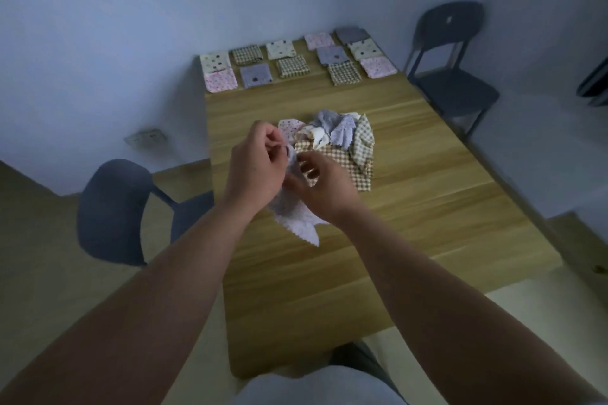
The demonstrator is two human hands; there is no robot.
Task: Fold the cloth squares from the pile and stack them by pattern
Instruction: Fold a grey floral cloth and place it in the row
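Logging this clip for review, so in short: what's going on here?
A person at the wooden table holds up a lilac cloth square, with the left hand and right hand both pinching it near its top. The unfolded pile lies just behind it. Folded squares in several patterns sit in rows at the far end. The lilac one is not yet folded.

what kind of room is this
Likely a plain room at home, maybe a dining corner: a wooden table, a dark chair either side, a wall socket low on a bare wall.
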